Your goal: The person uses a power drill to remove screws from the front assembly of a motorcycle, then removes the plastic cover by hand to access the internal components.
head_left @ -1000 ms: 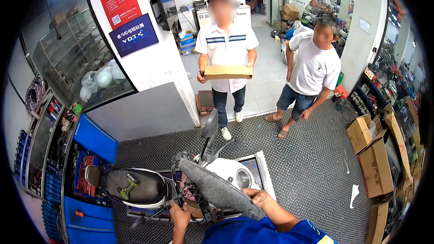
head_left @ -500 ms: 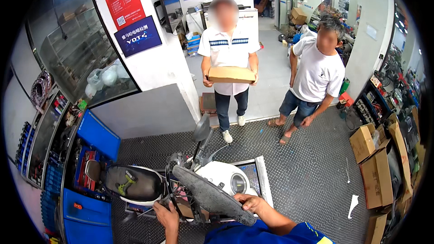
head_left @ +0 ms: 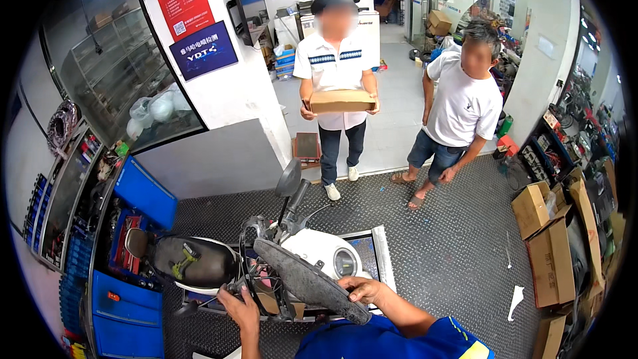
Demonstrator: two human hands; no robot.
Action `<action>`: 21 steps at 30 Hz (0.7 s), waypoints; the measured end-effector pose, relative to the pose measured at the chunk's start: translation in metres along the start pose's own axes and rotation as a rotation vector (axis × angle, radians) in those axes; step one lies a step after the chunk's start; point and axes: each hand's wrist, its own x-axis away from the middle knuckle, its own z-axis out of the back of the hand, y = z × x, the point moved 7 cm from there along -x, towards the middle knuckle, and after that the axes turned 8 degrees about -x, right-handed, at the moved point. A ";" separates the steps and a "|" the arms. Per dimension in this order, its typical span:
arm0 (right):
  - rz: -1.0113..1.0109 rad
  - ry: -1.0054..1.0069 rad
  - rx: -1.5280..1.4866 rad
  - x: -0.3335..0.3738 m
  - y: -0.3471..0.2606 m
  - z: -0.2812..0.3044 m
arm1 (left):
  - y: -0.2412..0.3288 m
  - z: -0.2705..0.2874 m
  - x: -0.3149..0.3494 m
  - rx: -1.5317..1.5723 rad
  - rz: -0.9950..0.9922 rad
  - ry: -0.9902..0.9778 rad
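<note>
A white scooter [head_left: 309,252] stands below me, its front panels partly off and wiring showing around the steering column. My right hand [head_left: 362,289] grips the near end of a long, dusty dark-grey scooter panel [head_left: 302,276], thumb on top; its far end lies by the column. My left hand [head_left: 240,307] is at the near end of the handlebar, fingers and thumb around a dark part there that looks like the grip; the fingertips are partly hidden. Close to that hand is the black seat [head_left: 196,260], with a green-and-black power drill [head_left: 186,261] lying on it.
One person [head_left: 335,66] faces me holding a cardboard box [head_left: 342,101]; another person [head_left: 462,106] stands to the right. Blue tool cabinets [head_left: 126,312] line the left, and opened cartons [head_left: 550,259] the right. A mirror [head_left: 289,178] rises from the handlebar. A white scrap [head_left: 516,302] lies on the floor.
My left hand has shifted slightly left and up, its fingers more spread. The panel's near end and my right hand have moved slightly left and up. The box is a little higher.
</note>
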 end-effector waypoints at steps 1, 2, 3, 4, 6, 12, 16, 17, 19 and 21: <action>0.000 0.051 -0.044 0.001 0.004 -0.003 | 0.002 0.001 -0.004 0.035 -0.036 0.013; 0.010 0.049 -0.049 0.000 0.005 -0.004 | 0.007 0.001 -0.007 0.059 -0.062 0.009; 0.021 0.047 -0.055 0.000 0.008 -0.006 | 0.011 0.001 -0.011 0.082 -0.088 0.006; 0.031 0.044 -0.060 -0.001 0.011 -0.007 | 0.017 0.002 -0.015 0.106 -0.114 0.003; 0.036 0.040 -0.077 -0.004 0.019 -0.004 | 0.018 0.005 -0.014 0.189 -0.087 -0.036; 0.021 0.082 -0.061 -0.013 0.036 -0.004 | -0.002 -0.001 -0.011 0.267 -0.063 -0.097; 0.061 0.087 -0.051 -0.012 0.048 -0.005 | -0.013 -0.005 -0.011 0.285 -0.113 -0.047; 0.067 0.088 -0.051 -0.013 0.049 -0.008 | -0.011 -0.003 -0.012 0.328 -0.087 -0.078; 0.077 0.100 -0.041 -0.013 0.049 -0.015 | -0.003 0.002 -0.013 0.413 -0.033 -0.141; 0.085 0.108 -0.019 -0.017 0.047 -0.027 | -0.008 0.002 -0.013 0.419 -0.069 -0.106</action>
